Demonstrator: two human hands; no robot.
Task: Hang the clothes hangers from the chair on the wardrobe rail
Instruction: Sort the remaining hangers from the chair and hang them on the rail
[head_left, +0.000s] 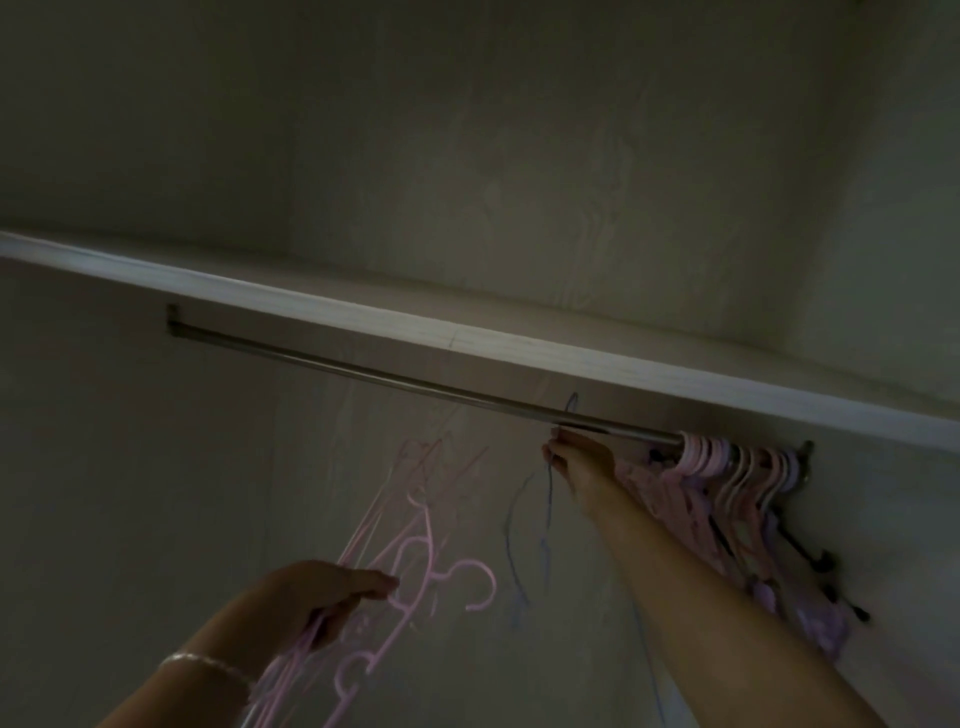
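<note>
A metal wardrobe rail (363, 366) runs under a white shelf. My right hand (582, 457) reaches up just below the rail and pinches a thin blue hanger (549, 493), whose hook (571, 402) sits over the rail. My left hand (332, 597) is lower down and grips a bundle of pink hangers (415, 561), their hooks pointing right. Several pink hangers (727, 462) hang bunched at the rail's right end.
The white shelf (467, 332) sits right above the rail, leaving little room over it. The wardrobe's back wall (182, 467) is behind the hangers. Dark clips (826, 561) and pale purple cloth (826, 623) hang at the far right. The rail's left part is bare.
</note>
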